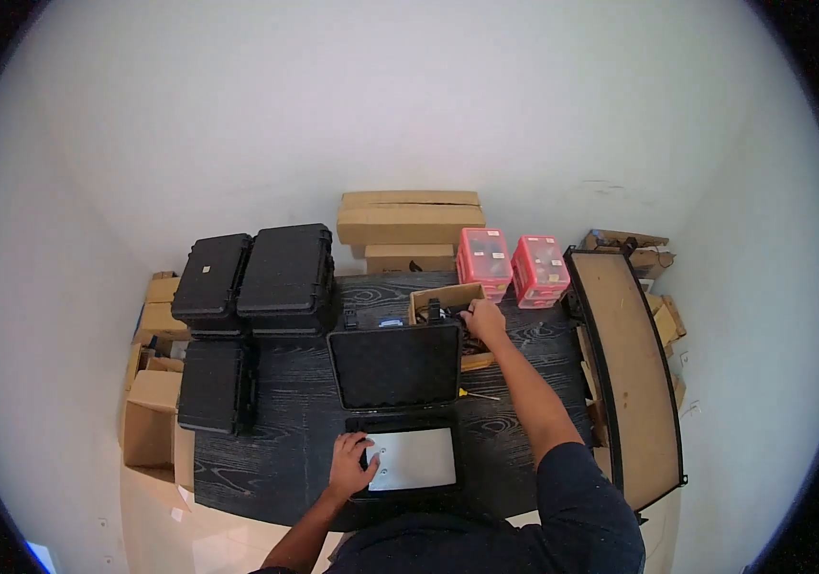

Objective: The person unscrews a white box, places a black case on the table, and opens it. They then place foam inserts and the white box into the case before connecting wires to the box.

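An open black hard case lies in front of me, its foam-lined lid [396, 367] tipped back and a silver metal panel [421, 459] set in its base. My left hand [352, 466] rests at the panel's left edge, fingers apart and holding nothing. Behind the lid stands an open cardboard box [475, 363] with dark items in it that look like cables. My right hand [484, 321] reaches into this box from its right side, fingers curled down among the contents. What those fingers pinch, if anything, is hidden.
Several black hard cases [285, 277] stand at the left. Pink-and-clear drawer boxes [540, 266] sit at the back right, cardboard boxes [409, 218] at the back. A yellow-handled screwdriver [478, 394] lies right of the lid. A black-framed panel [624, 373] borders the table's right side.
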{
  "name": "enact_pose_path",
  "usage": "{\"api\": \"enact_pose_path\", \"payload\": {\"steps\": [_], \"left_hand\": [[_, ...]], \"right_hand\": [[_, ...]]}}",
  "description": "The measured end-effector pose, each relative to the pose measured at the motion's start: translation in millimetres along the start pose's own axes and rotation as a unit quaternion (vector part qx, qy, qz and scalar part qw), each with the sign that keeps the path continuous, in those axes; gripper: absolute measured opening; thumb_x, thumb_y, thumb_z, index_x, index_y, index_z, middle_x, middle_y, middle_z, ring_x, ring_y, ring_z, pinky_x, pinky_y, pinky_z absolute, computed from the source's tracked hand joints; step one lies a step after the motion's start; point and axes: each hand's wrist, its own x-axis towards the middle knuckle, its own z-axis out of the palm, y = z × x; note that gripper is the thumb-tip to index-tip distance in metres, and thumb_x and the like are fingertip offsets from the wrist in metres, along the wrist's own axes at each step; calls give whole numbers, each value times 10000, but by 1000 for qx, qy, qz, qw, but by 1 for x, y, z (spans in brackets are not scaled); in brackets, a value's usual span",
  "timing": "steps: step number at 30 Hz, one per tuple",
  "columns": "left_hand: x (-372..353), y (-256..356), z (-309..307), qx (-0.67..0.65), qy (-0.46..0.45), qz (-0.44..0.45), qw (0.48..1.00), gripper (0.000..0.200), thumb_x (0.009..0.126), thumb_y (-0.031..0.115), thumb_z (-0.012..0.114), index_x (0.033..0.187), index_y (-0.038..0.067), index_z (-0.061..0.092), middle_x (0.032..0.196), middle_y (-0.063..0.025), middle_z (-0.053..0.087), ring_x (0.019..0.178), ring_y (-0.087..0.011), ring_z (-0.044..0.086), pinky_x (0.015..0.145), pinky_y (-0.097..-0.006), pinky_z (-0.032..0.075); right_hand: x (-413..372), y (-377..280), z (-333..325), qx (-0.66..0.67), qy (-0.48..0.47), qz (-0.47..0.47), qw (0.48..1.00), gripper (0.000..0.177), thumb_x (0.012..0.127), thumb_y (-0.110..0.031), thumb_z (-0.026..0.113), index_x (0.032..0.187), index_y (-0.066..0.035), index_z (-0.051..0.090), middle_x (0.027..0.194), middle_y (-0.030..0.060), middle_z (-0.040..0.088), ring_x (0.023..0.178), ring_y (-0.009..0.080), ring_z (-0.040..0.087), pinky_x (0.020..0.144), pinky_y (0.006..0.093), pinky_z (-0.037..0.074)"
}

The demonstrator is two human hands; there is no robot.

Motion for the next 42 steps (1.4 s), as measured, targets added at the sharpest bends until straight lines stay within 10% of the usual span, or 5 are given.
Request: {"api": "enact_pose_path", "payload": {"steps": [11, 20, 25, 35, 42], "left_hand": [[-6, -4, 4, -13, 6, -5, 1000, 335, 803, 204, 769, 1094, 66, 678, 1271, -131, 607, 1262, -369, 506, 1106, -544, 380], [2, 38, -1, 123, -9, -14, 992, 358, 830, 297, 747, 1125, 100, 692, 1284, -102, 612, 1283, -337, 503, 1141, -673, 279], [37, 63, 27, -99, -39, 45, 993, 334, 890, 310, 725, 1139, 90, 695, 1303, -116, 627, 1273, -324, 521, 1154, -556, 330], [123, 154, 88, -634, -259, -292, 668, 403, 1071, 451, 546, 1257, 99, 607, 1026, -40, 666, 1031, -180, 646, 942, -404, 517], [110, 167, 113, -609, -209, -370, 670, 187, 1125, 337, 433, 1140, 161, 493, 987, -29, 641, 963, -172, 651, 874, -405, 538]], "right_hand": [[-39, -2, -86, 494, 4, 48, 868, 215, 1102, -220, 467, 1159, -37, 564, 884, 74, 691, 732, 135, 678, 624, 311, 540], [-95, -11, -136, 635, 89, -94, 761, 211, 1122, -270, 454, 1215, -91, 518, 1144, 78, 673, 1104, 163, 643, 987, 363, 525], [-144, -10, -152, 741, -19, -125, 659, 184, 1079, -214, 524, 1116, -35, 538, 1241, 178, 671, 1222, 273, 627, 1128, 443, 426], [-261, 9, -66, 658, -178, 12, 731, 510, 1096, -332, 402, 722, -19, 550, 840, 133, 630, 956, 264, 627, 951, 393, 456], [-261, 11, -86, 559, -173, 82, 806, 513, 1076, -329, 433, 748, 4, 645, 821, 72, 636, 766, 163, 603, 719, 336, 494]]}}
